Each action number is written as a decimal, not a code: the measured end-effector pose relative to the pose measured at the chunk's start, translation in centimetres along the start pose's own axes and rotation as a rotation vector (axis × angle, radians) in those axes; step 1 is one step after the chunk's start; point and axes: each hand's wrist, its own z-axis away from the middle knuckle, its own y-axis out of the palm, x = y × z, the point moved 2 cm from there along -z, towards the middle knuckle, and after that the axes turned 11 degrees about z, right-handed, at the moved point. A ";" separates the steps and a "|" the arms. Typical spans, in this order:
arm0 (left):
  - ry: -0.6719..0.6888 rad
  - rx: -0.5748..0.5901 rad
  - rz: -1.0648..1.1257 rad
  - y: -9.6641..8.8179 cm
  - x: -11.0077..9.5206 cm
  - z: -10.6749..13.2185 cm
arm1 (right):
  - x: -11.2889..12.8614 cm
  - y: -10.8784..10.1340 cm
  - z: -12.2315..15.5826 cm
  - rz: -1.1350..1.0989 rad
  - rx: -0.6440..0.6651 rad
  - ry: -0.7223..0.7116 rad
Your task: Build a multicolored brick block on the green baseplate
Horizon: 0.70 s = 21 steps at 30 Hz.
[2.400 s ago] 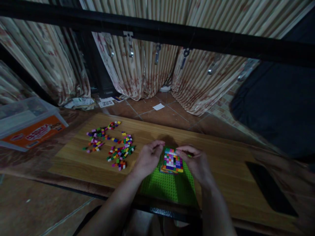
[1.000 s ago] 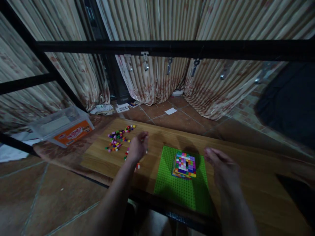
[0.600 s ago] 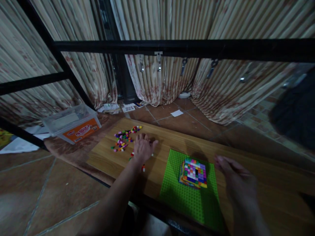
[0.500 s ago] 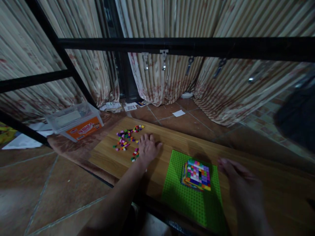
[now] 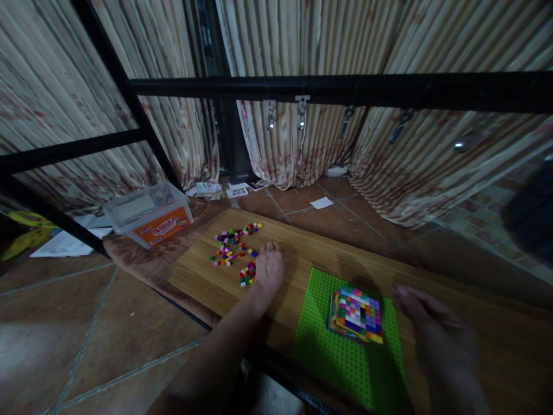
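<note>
My left hand (image 5: 271, 268) rests low over the wooden board, just right of the loose toy bricks (image 5: 231, 245). Its fingers are bent down and drawn together; whatever lies under them is hidden. A green baseplate (image 5: 317, 340) bears a low, many-coloured block of stacked bricks (image 5: 356, 314) with a small dark gap in its top. To the right of that plate, my right hand (image 5: 436, 328) hovers with thumb and forefinger pinched together. Anything between those fingertips is too small and dim to make out.
A clear plastic tub (image 5: 149, 216) with an orange label stands on brown cloth (image 5: 129, 248) at the left. Behind the board runs a black metal frame (image 5: 259, 86) with hanging metal clips, before striped curtains (image 5: 276, 150). White paper (image 5: 322, 203) lies on the tiled floor.
My left hand's spread fingers have curled in and down beside the loose bricks. The right hand keeps its pinch near the baseplate. The whole view has shifted slightly.
</note>
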 end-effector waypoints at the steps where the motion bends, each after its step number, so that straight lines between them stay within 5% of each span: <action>1: -0.009 0.004 0.014 0.0 0.0 0.0 | 0.0 0.0 0.0 0.006 0.005 0.003; 11: -0.225 -0.027 0.414 -0.4 0.7 -0.4 | 0.3 -0.2 0.0 0.031 -0.010 -0.025; 21: -0.514 -0.121 1.363 -3.3 1.5 -1.6 | -0.1 -0.3 -0.3 -0.049 -0.028 -0.040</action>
